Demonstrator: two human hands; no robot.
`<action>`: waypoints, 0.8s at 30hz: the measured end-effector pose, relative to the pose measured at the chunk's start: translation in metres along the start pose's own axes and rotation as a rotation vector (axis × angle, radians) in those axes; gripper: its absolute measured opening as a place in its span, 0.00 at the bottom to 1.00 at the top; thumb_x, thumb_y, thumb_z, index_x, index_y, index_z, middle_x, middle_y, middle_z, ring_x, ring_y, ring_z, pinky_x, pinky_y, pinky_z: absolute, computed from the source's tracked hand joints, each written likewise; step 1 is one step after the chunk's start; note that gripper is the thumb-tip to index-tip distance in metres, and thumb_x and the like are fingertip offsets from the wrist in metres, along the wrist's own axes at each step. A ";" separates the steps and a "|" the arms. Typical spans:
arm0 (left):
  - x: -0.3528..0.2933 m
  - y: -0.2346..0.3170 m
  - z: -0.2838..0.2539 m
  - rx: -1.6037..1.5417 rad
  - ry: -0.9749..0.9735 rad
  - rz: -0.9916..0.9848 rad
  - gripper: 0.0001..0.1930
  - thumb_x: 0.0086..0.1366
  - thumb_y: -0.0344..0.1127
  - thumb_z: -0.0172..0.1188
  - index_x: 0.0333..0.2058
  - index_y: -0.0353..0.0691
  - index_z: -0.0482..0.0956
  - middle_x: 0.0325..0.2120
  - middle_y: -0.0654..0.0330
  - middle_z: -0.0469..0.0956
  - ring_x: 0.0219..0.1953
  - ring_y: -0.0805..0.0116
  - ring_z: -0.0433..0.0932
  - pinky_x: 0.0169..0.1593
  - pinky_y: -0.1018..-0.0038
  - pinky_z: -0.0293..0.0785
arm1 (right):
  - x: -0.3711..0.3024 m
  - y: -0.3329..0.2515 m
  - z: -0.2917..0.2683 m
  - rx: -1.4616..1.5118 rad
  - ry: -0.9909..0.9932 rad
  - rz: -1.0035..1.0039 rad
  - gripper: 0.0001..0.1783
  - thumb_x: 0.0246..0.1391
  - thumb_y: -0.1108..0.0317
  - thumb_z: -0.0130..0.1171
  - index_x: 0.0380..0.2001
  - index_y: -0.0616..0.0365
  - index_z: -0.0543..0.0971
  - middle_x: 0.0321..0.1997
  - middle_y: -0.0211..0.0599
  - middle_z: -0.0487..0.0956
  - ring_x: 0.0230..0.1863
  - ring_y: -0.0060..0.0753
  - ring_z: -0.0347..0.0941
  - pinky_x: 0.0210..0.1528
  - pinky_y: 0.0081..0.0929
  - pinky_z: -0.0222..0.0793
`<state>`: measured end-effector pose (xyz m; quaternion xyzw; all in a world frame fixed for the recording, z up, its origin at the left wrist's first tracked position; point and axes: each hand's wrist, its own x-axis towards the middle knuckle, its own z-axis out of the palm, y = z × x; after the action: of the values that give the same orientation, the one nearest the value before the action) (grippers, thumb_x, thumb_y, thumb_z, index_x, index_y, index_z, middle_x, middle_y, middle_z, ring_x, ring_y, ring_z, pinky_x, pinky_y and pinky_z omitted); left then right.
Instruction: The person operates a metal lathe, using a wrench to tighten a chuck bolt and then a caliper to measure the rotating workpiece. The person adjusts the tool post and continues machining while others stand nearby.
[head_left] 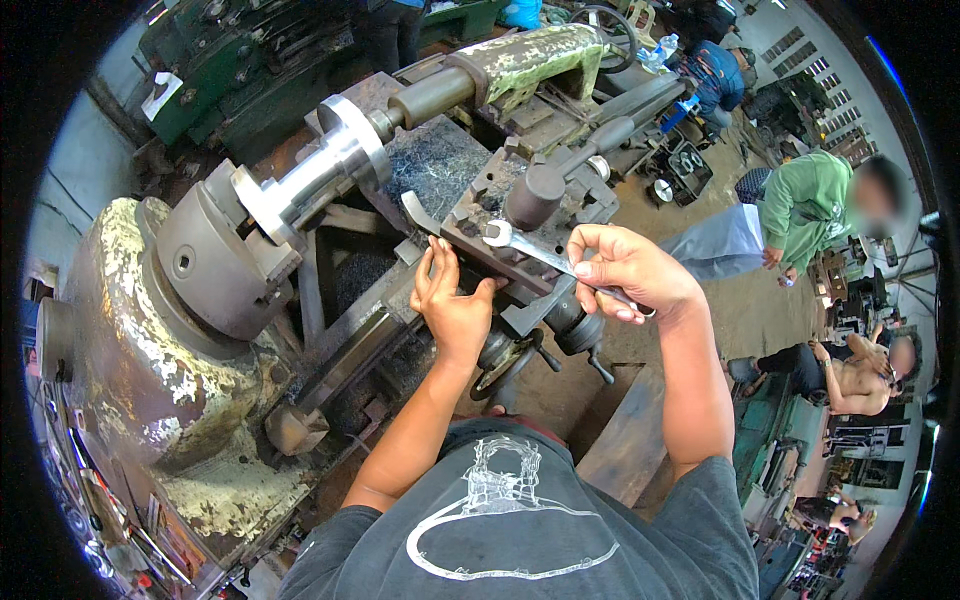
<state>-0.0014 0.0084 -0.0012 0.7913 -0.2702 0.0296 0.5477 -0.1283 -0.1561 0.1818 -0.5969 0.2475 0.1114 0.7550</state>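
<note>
The right hand [630, 270] pinches a wrench [545, 254] that, if poorly seated, could slip toward the left hand [455, 305], fingers spread, a curved metal bar [421, 212] at their tips.

Visible at right: a person in a green top [815, 205]. Farther up: a person in blue [718, 78], bending. Upper left: a dark green machine [215, 95].

Silver metal wrench [538, 252], slanted, head at the tool post [478, 205]

The worn lathe [160, 380] carries a tool post [535, 195] and scattered metal shavings [435, 155]
</note>
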 end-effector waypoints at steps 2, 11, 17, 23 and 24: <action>0.000 -0.001 0.001 -0.005 -0.010 -0.004 0.42 0.44 0.34 0.73 0.60 0.29 0.71 0.63 0.48 0.69 0.66 0.55 0.65 0.65 0.56 0.51 | 0.001 0.000 0.001 -0.010 0.006 0.011 0.07 0.65 0.69 0.54 0.40 0.57 0.67 0.23 0.39 0.79 0.09 0.15 0.64 0.07 0.14 0.53; -0.003 -0.014 0.002 0.062 -0.081 0.022 0.39 0.52 0.39 0.68 0.62 0.30 0.69 0.65 0.48 0.66 0.68 0.57 0.62 0.66 0.60 0.53 | 0.043 0.085 0.172 0.463 0.458 -0.356 0.05 0.70 0.72 0.43 0.43 0.49 0.60 0.23 0.36 0.74 0.14 0.23 0.70 0.10 0.23 0.66; -0.006 -0.008 0.000 0.304 0.039 0.126 0.36 0.45 0.35 0.74 0.54 0.29 0.73 0.51 0.41 0.75 0.55 0.42 0.72 0.62 0.58 0.65 | 0.162 0.058 0.221 0.679 0.468 -0.577 0.02 0.71 0.72 0.39 0.42 0.56 0.62 0.31 0.41 0.74 0.29 0.34 0.80 0.30 0.31 0.79; -0.002 0.008 0.004 0.084 0.025 0.045 0.42 0.49 0.28 0.72 0.65 0.35 0.66 0.64 0.46 0.67 0.65 0.55 0.66 0.68 0.68 0.59 | 0.093 0.059 0.198 0.197 -0.010 -0.627 0.13 0.64 0.77 0.45 0.50 0.55 0.67 0.24 0.35 0.77 0.25 0.28 0.77 0.32 0.33 0.73; -0.005 0.008 0.002 0.091 0.017 0.036 0.40 0.51 0.37 0.72 0.62 0.30 0.68 0.63 0.45 0.68 0.66 0.52 0.65 0.68 0.63 0.60 | 0.073 0.060 0.185 -0.016 0.106 -0.670 0.17 0.61 0.73 0.48 0.54 0.56 0.66 0.33 0.40 0.74 0.35 0.31 0.73 0.40 0.36 0.69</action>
<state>-0.0098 0.0068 0.0030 0.8101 -0.2779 0.0584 0.5129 -0.0492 0.0269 0.1240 -0.6560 0.0757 -0.1722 0.7309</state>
